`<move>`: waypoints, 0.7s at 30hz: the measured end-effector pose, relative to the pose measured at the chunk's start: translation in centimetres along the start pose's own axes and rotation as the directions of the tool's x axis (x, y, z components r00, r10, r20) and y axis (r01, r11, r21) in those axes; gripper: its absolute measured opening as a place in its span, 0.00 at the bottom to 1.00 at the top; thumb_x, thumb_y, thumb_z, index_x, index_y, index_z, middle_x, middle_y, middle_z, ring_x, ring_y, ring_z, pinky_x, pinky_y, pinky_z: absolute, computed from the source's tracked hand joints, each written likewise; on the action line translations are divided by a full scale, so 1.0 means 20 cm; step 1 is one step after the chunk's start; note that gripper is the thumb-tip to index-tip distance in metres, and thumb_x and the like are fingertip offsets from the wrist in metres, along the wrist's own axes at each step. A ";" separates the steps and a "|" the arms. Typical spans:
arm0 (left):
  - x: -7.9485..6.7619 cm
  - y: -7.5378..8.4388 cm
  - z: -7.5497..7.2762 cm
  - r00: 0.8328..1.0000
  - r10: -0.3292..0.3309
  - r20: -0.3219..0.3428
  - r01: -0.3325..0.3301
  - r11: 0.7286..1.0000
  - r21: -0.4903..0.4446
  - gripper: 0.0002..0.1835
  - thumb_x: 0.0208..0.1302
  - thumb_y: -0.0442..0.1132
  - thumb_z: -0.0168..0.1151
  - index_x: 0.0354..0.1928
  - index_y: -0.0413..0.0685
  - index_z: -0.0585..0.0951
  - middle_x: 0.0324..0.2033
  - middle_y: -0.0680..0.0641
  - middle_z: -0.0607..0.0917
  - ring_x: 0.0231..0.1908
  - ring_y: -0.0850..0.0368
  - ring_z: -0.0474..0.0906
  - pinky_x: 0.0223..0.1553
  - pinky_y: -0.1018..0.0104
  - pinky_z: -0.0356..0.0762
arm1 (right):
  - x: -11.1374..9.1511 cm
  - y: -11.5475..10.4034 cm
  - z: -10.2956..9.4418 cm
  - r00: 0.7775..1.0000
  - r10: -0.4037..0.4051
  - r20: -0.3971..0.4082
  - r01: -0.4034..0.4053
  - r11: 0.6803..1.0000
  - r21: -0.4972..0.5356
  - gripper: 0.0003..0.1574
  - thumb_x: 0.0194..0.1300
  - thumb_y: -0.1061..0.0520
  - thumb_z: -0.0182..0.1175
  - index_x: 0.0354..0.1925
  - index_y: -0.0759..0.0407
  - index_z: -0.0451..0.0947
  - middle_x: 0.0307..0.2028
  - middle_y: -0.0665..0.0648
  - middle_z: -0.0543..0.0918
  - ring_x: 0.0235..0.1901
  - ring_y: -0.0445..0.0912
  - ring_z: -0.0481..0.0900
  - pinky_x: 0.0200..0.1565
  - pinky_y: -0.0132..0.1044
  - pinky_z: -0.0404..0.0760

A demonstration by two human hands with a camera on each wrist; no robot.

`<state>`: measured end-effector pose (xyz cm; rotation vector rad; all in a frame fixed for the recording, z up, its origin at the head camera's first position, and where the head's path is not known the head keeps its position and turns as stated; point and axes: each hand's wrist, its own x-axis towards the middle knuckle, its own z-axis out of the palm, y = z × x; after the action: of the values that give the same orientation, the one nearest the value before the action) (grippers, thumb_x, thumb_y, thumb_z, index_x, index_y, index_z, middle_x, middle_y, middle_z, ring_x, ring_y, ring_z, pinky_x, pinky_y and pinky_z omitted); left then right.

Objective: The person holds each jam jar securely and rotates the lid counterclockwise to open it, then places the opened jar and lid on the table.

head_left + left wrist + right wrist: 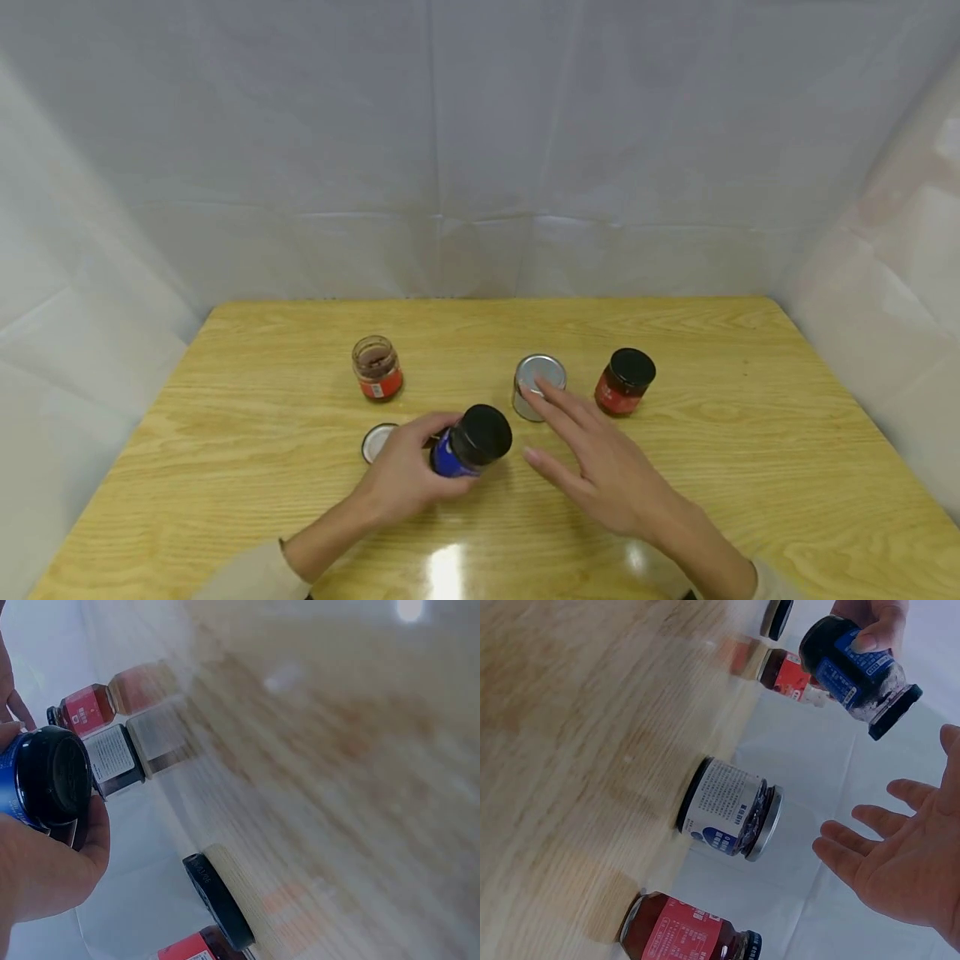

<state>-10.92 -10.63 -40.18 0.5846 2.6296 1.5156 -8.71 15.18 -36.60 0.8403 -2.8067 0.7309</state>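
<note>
My left hand (401, 477) grips a dark glass jar with a blue label (452, 458) and a black lid, holding it tilted above the table. In the right wrist view this jar (847, 667) is clearly off the wood, lid still on. My right hand (603, 471) is spread with fingers straight and holds nothing. Its fingertips overlap a silver-lidded jar (528, 407) in the head view, but the right wrist view shows them apart from that white-labelled jar (724, 806). Just right of it stands a red-labelled jar (624, 387) with a black lid.
An uncapped jar with a red label (381, 383) and dark contents stands at the left. In front of it a loose lid (377, 442) lies with its white inside up, partly behind the left hand. A pale sheet (480, 167) hangs behind the wooden table (750, 467).
</note>
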 end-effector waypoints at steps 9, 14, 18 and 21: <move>0.00 0.02 0.02 1.000 0.017 0.022 -0.019 0.998 0.060 0.31 0.41 0.44 0.78 0.53 0.53 0.80 0.43 0.55 0.81 0.42 0.60 0.76 0.43 0.62 0.75 | -0.03 0.00 0.02 0.999 0.023 0.035 -0.023 1.000 0.017 0.36 0.71 0.35 0.45 0.73 0.32 0.50 0.72 0.47 0.55 0.67 0.47 0.59 0.58 0.55 0.66; 0.00 0.02 0.03 0.999 0.027 0.036 -0.030 0.996 0.087 0.30 0.40 0.45 0.78 0.50 0.58 0.80 0.39 0.60 0.79 0.39 0.63 0.76 0.40 0.64 0.75 | -0.04 0.00 0.02 0.998 0.034 0.059 -0.038 0.997 0.060 0.36 0.71 0.35 0.44 0.73 0.30 0.48 0.71 0.46 0.57 0.67 0.46 0.58 0.59 0.55 0.66; 0.00 0.02 0.05 0.999 0.030 0.043 -0.034 0.994 0.105 0.30 0.39 0.47 0.77 0.50 0.58 0.80 0.38 0.61 0.78 0.37 0.64 0.75 0.39 0.66 0.75 | -0.04 0.00 0.03 0.997 0.035 0.070 -0.042 0.994 0.101 0.36 0.71 0.36 0.44 0.73 0.29 0.47 0.70 0.43 0.57 0.67 0.47 0.59 0.59 0.56 0.66; -0.01 0.03 0.06 0.998 0.029 0.050 -0.035 0.994 0.106 0.31 0.38 0.46 0.77 0.51 0.58 0.80 0.38 0.62 0.78 0.37 0.64 0.74 0.38 0.66 0.75 | -0.05 0.00 0.04 0.994 0.062 0.089 -0.074 0.988 0.139 0.36 0.71 0.35 0.44 0.73 0.27 0.46 0.70 0.42 0.58 0.65 0.45 0.63 0.57 0.54 0.68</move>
<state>-10.30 -9.50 -40.35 0.6655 2.6897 1.3575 -7.86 15.25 -37.42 0.8182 -2.8989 0.9368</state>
